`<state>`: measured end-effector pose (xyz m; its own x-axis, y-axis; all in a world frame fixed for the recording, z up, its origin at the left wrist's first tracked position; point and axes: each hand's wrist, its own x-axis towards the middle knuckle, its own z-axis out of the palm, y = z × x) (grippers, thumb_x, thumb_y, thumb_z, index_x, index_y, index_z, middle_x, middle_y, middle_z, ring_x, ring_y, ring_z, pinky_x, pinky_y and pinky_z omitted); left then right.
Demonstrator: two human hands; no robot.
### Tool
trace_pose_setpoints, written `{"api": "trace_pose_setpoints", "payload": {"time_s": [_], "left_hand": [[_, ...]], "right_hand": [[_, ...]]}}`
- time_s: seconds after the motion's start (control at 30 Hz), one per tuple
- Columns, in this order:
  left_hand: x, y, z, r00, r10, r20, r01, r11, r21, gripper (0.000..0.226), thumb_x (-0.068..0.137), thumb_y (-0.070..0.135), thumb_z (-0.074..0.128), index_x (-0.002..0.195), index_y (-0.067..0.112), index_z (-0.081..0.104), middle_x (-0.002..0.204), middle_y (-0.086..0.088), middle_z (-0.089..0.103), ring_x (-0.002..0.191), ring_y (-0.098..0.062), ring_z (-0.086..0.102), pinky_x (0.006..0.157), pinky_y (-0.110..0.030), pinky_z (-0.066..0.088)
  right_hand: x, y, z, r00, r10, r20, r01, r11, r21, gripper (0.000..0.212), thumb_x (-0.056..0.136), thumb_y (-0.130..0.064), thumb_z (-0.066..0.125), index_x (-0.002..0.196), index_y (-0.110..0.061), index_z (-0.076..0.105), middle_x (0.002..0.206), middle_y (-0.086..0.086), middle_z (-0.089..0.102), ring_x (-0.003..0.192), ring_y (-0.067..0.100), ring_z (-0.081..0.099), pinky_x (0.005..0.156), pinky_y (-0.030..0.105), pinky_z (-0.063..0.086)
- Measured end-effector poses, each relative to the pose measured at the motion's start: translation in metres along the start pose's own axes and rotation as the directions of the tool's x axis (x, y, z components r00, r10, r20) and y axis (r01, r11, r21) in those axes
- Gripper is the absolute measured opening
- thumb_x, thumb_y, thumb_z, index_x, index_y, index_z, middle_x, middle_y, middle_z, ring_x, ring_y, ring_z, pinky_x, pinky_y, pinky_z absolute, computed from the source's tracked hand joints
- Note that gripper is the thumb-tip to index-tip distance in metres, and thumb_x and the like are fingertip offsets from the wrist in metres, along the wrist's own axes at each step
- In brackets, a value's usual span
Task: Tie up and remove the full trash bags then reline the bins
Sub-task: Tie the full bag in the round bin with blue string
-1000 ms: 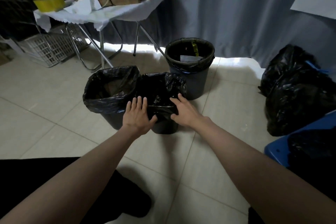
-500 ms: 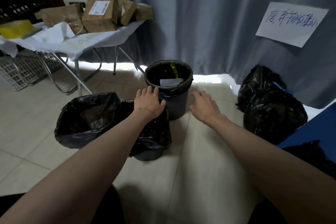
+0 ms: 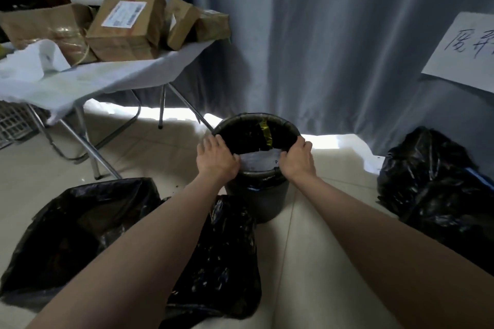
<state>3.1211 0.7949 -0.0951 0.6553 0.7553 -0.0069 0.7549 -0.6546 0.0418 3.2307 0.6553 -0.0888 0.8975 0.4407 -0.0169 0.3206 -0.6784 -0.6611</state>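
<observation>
A round grey bin (image 3: 263,199) stands on the tiled floor by the curtain, lined with a black trash bag (image 3: 242,135) folded over its rim. White paper (image 3: 259,160) and a strip of yellow tape (image 3: 266,129) lie inside. My left hand (image 3: 216,159) grips the bag's edge at the rim's left side. At the right side my right hand (image 3: 296,161) grips it too, thumb inside. Two other bins with open black liners, one (image 3: 77,224) at the left and one (image 3: 227,254) beside it, stand nearer me, partly behind my left forearm.
Full black bags (image 3: 433,184) are piled on the floor at the right. A folding table (image 3: 112,80) with cardboard parcels (image 3: 125,29) stands at the back left, its metal legs close to the bin. A grey curtain (image 3: 320,35) with a paper sign (image 3: 465,53) hangs behind.
Both hands left the near liner, moved forward to the far bin and now grip its bag at the rim. The camera has come closer and lifted.
</observation>
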Motion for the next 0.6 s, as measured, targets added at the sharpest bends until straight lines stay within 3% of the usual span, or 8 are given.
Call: {"api": "trace_pose_setpoints", "payload": {"time_s": [0.1,0.23,0.4,0.6], "left_hand": [[0.013,-0.001,0.014,0.998,-0.055,0.036,0.059,0.99,-0.129,0.079,0.096,0.042,0.039,0.151,-0.005,0.01,0.158,-0.023,0.016,0.146,-0.035,0.02,0.121,-0.044,0.018],[0.012,0.008,0.023,0.999,-0.026,0.029,0.031,0.979,-0.199,0.081,0.097,0.039,0.038,0.151,-0.008,0.003,0.16,-0.026,0.004,0.149,-0.035,0.011,0.122,-0.042,0.013],[-0.016,0.037,0.02,0.997,0.076,0.027,-0.071,0.984,-0.161,0.078,0.094,0.039,0.037,0.151,-0.007,0.01,0.158,-0.025,0.014,0.146,-0.035,0.018,0.121,-0.041,0.016],[-0.083,0.089,0.015,0.974,0.218,0.07,-0.22,0.975,0.025,0.078,0.094,0.044,0.033,0.151,-0.006,0.011,0.157,-0.023,0.018,0.145,-0.036,0.017,0.12,-0.042,0.015]], "right_hand": [[0.016,0.005,0.015,0.992,0.124,-0.033,-0.122,0.991,0.056,0.054,0.092,-0.012,0.055,0.14,0.001,0.033,0.141,0.019,0.033,0.126,0.041,0.042,0.101,0.045,0.039],[0.018,0.015,0.014,0.988,0.131,-0.079,-0.128,0.991,0.042,0.05,0.091,-0.007,0.058,0.137,0.002,0.039,0.139,0.018,0.035,0.124,0.038,0.042,0.097,0.042,0.041],[-0.003,0.046,-0.017,0.981,0.163,-0.107,-0.163,0.987,0.001,0.046,0.091,-0.006,0.057,0.133,0.002,0.041,0.135,0.019,0.034,0.122,0.039,0.041,0.097,0.043,0.041],[-0.07,0.104,-0.072,0.966,0.219,-0.139,-0.229,0.972,-0.055,0.051,0.091,-0.008,0.06,0.135,0.002,0.036,0.137,0.019,0.032,0.123,0.04,0.044,0.096,0.043,0.042]]}}
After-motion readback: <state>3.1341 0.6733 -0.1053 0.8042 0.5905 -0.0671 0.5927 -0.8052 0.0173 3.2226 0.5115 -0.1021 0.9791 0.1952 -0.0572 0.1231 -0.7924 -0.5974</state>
